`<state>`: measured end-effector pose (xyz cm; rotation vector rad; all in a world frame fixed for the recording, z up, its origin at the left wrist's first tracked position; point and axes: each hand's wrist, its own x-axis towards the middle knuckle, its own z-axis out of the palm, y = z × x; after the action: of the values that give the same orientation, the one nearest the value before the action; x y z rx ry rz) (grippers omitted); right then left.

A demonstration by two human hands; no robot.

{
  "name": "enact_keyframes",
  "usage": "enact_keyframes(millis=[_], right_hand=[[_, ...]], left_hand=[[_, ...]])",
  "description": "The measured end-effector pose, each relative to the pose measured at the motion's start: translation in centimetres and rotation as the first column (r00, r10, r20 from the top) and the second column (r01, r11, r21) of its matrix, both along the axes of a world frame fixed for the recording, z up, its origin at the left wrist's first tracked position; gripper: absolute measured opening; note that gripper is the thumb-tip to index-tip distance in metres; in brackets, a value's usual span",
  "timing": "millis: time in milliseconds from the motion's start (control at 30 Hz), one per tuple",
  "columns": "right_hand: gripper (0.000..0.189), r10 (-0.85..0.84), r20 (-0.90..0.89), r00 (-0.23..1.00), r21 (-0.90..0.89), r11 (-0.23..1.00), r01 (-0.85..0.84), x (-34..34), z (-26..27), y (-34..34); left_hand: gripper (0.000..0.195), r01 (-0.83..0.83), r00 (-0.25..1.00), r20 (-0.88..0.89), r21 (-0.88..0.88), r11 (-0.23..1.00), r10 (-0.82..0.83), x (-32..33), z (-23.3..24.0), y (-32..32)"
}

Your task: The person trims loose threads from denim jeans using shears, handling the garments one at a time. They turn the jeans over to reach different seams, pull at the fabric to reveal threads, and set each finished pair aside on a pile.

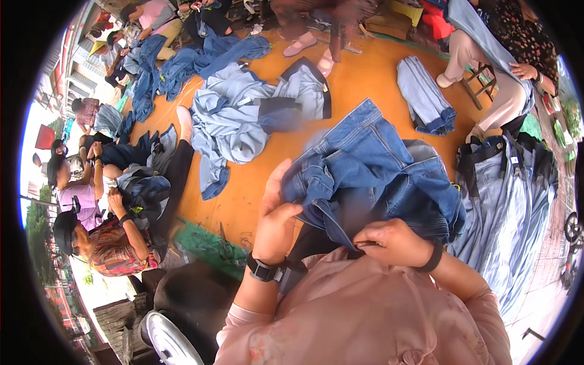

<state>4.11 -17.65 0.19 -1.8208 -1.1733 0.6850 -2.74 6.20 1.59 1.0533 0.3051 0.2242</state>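
Blue denim jeans (356,155) lie bunched across my lap. My left hand (276,214) holds their folded edge at the left, thumb on the near side and fingers behind the cloth. At the near corner of the denim, my right hand (392,242) pinches the edge between thumb and fingers. A small dark item shows at those fingertips, but I cannot tell what it is. Part of the garment between my hands is blurred. To the right hangs a stack of pale inside-out jeans (497,200) with dark upper parts.
More light-blue jeans (237,123) lie heaped on the orange mat (255,187). Folded jeans (424,96) rest farther right. Thread snippers (223,239) lie on a green strip (200,239). Several people sit around with denim. A metal pot lid (173,340) is at lower left.
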Motion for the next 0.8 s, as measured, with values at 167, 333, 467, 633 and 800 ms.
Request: enact_keyframes(millis=[167, 333, 467, 633, 800], right_hand=[[0.012, -0.395, -0.019, 0.918, 0.238, 0.890, 0.388, 1.5, 2.2, 2.3], [0.022, -0.642, 0.172, 0.747, 0.328, 0.753, 0.571, 4.0, 0.8, 1.9], [0.050, -0.557, 0.399, 0.728, 0.202, 0.828, 0.523, 5.4, -1.4, 1.8], [0.041, -0.460, 0.426, 0.779, 0.077, 0.876, 0.476, 7.2, -4.6, 3.3], [0.023, -0.366, 0.421, 0.830, -0.016, 0.912, 0.410, 9.1, -7.7, 3.0]], left_hand=[[0.081, -0.038, 0.998, 0.042, -0.216, 0.976, 0.048, -2.5, -0.2, 0.0], [0.078, 0.045, 0.999, 0.028, -0.209, 0.977, -0.040, -2.5, -5.1, -0.3], [0.067, 0.095, 0.995, -0.018, -0.247, 0.964, -0.102, -3.3, -3.5, -0.6], [0.061, 0.146, 0.984, -0.085, -0.130, 0.981, -0.158, -3.5, -0.9, -0.4], [0.064, 0.266, 0.956, -0.074, -0.187, 0.946, -0.284, -3.2, -2.8, -0.1]])
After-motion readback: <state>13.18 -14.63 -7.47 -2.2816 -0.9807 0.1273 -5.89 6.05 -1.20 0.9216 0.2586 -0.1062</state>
